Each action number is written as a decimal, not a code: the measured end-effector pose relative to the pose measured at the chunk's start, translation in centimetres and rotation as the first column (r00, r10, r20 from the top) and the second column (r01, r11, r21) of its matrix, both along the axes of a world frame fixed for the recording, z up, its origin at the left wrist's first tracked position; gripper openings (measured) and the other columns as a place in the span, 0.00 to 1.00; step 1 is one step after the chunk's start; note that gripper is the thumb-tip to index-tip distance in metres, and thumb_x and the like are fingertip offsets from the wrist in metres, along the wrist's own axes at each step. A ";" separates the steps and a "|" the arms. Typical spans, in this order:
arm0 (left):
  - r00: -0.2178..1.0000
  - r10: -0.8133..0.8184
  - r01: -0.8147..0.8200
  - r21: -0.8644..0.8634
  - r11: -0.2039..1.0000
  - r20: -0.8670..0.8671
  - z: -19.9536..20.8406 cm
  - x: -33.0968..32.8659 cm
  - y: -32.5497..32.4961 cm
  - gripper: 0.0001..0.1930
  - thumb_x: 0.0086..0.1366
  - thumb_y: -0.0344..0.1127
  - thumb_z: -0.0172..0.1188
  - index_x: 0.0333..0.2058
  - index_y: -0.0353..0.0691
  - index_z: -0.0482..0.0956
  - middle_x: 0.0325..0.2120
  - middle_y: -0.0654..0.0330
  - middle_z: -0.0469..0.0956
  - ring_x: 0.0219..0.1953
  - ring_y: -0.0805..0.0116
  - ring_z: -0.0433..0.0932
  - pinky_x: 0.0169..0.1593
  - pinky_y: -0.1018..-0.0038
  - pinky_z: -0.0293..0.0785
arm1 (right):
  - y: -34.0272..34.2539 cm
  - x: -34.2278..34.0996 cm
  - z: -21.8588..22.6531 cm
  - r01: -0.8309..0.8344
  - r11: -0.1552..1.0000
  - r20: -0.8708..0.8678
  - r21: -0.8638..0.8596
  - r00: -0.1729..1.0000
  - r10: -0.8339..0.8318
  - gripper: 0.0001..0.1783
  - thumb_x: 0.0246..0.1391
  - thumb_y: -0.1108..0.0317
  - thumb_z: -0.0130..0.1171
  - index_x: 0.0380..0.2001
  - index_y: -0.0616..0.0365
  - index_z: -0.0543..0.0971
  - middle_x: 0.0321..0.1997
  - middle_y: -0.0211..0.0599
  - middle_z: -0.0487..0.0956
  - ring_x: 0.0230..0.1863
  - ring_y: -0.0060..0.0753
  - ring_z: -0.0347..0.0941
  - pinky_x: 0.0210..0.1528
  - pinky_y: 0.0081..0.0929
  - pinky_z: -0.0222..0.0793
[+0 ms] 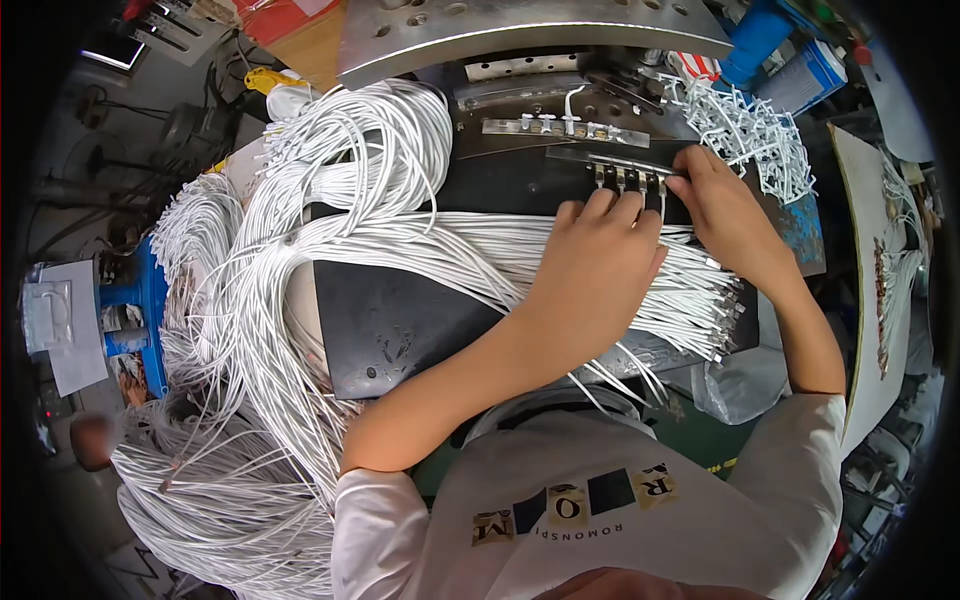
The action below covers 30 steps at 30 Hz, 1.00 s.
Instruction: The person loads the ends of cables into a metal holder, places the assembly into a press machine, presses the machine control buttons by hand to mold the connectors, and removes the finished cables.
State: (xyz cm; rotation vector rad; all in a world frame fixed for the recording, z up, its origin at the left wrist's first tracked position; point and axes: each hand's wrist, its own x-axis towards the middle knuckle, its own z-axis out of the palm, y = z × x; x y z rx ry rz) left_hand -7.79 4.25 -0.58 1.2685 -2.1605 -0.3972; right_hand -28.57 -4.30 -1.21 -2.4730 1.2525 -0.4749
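From where I stand, the likeliest trouble is at the slim metal strip (572,155), right of centre in the upper part of the frame: were it tipped or pulled unevenly, the small metal connectors (620,181) lined along its lower edge could slip out of place. The white cables (470,235) might cause that too, since they run in one heavy, loose bundle across the middle of the frame, just below the hands, and a snagged one could tug at the row or get mixed in with it. The connectors sit just above the left hand (598,255) in the frame, near its curled fingertips; those fingers are bunched close together, though I can't tell whether they grip a cable or merely rest there. The right hand (735,215) is at the strip's right end, thumb and forefinger narrowed on it in what looks like a pinch, with the connectors just left of that thumb. Strip and connectors lie over the black mat (500,180), below the clear bar (540,126) with white pieces on it, and a careless knuckle could perhaps nudge that as well.
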 end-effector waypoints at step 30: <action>0.893 0.443 -0.373 -0.419 0.828 0.080 -4.8 6.7 -12.4 0.23 0.71 0.48 0.55 0.56 0.37 0.77 0.54 0.45 0.76 0.60 0.43 0.72 0.62 0.45 0.65 | -12.0 8.7 -1.6 -0.128 0.913 0.036 -0.388 0.987 0.154 0.18 0.67 0.59 0.54 0.52 0.60 0.77 0.49 0.54 0.80 0.52 0.56 0.77 0.55 0.46 0.71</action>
